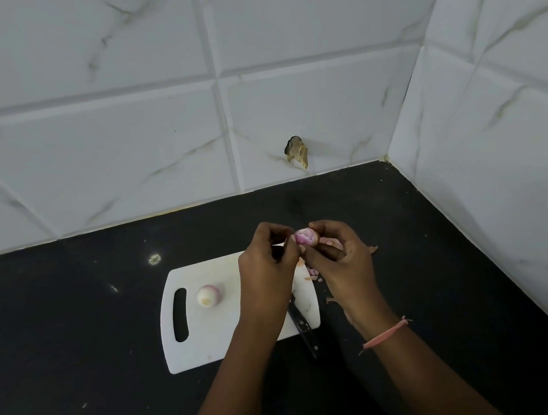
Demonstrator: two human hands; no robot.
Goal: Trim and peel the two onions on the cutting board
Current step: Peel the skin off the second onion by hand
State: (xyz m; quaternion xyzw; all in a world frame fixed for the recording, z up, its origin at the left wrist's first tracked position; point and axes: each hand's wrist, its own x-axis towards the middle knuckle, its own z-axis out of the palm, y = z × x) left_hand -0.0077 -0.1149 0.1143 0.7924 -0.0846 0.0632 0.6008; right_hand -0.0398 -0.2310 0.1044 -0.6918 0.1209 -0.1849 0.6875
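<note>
A small pink-purple onion (306, 236) is held above the far edge of the white cutting board (213, 339). My right hand (341, 264) grips it from the right with curled fingers. My left hand (266, 270) pinches at its left side, where the skin is. A second onion (209, 295), pale and mostly peeled, lies on the board near the handle slot. A black-handled knife (301, 324) lies at the board's right edge, its blade hidden under my left hand.
Onion skin scraps (315, 273) lie on the board's right end and on the black counter (74, 335) beside it. White marble-look tiled walls (504, 179) close in behind and on the right, one tile chipped (296, 151).
</note>
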